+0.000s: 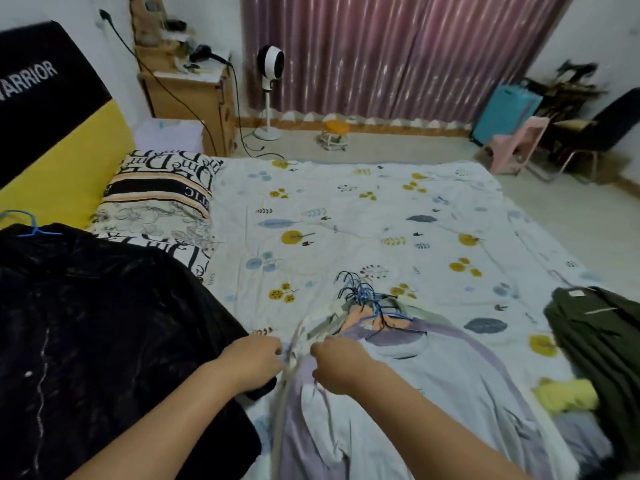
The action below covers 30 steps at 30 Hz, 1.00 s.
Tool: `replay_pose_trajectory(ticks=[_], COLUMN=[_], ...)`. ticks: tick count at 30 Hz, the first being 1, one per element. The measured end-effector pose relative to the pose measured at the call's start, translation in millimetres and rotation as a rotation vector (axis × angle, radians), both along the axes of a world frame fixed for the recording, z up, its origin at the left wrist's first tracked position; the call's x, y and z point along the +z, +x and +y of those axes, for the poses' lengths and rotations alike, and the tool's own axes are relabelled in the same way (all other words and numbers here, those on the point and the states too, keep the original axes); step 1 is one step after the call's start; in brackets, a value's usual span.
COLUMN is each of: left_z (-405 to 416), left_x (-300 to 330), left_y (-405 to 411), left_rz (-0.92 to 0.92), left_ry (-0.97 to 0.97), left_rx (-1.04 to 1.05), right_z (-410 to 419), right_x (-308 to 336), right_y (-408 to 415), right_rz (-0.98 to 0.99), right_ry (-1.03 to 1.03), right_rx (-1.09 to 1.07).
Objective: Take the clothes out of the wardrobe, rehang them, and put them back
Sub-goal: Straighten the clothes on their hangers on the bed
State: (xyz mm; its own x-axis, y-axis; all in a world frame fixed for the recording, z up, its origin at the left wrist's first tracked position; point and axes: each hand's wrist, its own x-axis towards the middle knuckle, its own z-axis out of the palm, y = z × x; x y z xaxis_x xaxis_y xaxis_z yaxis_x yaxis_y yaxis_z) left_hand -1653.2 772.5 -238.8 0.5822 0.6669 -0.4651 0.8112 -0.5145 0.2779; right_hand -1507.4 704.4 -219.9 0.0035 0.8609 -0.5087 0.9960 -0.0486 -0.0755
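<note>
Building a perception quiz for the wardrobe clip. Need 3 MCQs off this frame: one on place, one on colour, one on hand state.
1. Where does the black garment lie?
A. on the bed, at the person's left
B. on the pink chair
C. on the floor by the fan

2. What colour is the hanger at the black garment's collar?
A. red
B. blue
C. white

3. What are the two hands doing?
A. both hang idle off the bed
B. both grip the edge of the clothes pile
C. one lifts the pillow

Key:
1 A, it spreads over the bed's left side beside the pillow.
2 B, a blue hook and shoulder stick out above the collar.
3 B, the left hand and right hand curl on the pale fabric of the clothes pile.
</note>
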Motion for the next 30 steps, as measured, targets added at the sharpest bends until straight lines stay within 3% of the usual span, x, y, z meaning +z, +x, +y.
replay_pose_trajectory(ticks=[6,17,23,30], left_z=[-25.5,-19.6,-16.9,-22.9], left_x=[-36.0,-97.1,-138.6,-183.2], left_y=[66.6,148.3,177.3,215.4], left_rz=[-0.020,-0.020,0.033,0.141], left_ry=[-0.107,-0.051,-0.012,0.062], left_rx=[-0.063,-0.096,-0.059,0.120], right_z=[-43.3,-65.6,-62.6,-47.9], right_x=[-31.4,-90.7,-119.2,-163.7], right_y=[74.4,175.0,220.4,287.8], right_rz=[-0.021,-0.040,-0.057,-0.007], right_ry=[-0.058,-0.074,-0.026,-0.054], right_rx=[-0.246,-0.543,-0.604,-0.540])
